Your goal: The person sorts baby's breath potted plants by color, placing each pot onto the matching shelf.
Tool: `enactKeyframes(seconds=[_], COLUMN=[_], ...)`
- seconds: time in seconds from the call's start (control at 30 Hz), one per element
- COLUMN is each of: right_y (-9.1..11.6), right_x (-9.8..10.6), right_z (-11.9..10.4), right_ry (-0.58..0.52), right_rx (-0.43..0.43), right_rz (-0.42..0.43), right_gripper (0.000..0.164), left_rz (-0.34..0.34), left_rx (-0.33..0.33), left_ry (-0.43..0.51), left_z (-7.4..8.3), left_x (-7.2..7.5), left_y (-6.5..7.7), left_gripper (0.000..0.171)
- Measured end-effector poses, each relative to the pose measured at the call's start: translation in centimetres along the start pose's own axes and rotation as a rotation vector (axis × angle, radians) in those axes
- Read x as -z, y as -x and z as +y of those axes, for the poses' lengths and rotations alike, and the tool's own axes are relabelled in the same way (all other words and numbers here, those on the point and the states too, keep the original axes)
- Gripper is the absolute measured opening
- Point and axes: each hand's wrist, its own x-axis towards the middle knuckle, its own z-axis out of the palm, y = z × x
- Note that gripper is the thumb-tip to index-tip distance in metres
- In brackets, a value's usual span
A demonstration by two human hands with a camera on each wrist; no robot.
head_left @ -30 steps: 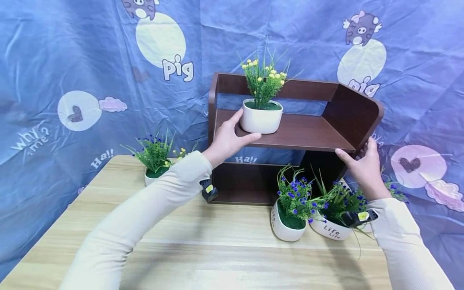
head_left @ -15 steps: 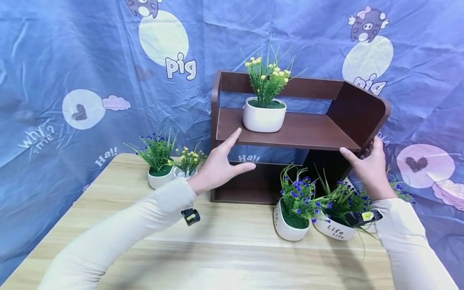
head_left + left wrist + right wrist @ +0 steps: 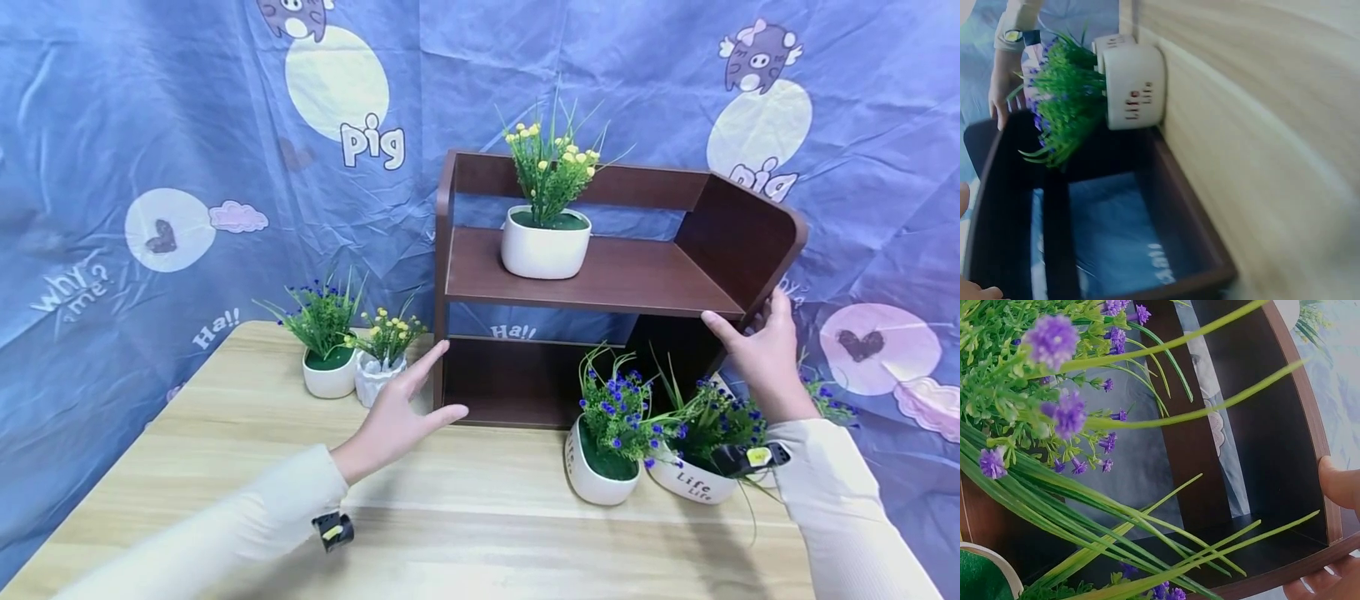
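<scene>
The shelf point(image 3: 630, 287) stands on the counter point(image 3: 465, 533), its long axis from left to right, its hollow front facing the camera. It is dark brown and smooth, and the right side panel point(image 3: 738, 237) is round at its upper corner. On the upper board point(image 3: 645, 262), left of the middle, sits a white oval pot point(image 3: 546, 254), upright, its wider face to the camera; green leaves point(image 3: 551, 196) and round yellow flowers point(image 3: 571, 156) rise from it. The right hand point(image 3: 767, 360) grips the shelf's right side. The left hand point(image 3: 393, 421), fingers straight and thumb spread, is at the lower left corner; whether it touches, I cannot tell.
</scene>
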Motion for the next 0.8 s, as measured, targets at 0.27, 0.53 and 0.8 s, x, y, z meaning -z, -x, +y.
enactKeyframes(seconds=[0.27,0.53,0.8], right_y=[0.0,0.0,0.0], right_x=[0.1,0.1,0.0], right_z=[-0.1,-0.2,0.1], right_ry=[0.002,0.014,0.019], right_rx=[-0.003,-0.005,-0.011], right_rz=[0.012,0.016,0.006], right_gripper=[0.074,0.075,0.074], left_rz=[0.046,0.13,0.175], left_rx=[0.103,0.16,0.222], left_ry=[-0.024,-0.162,-0.188], left_z=[-3.8,-7.4,-9.7], left_x=[1.6,3.2,4.0], left_y=[2.1,3.1,3.1], left_gripper=[0.084,0.089,0.096])
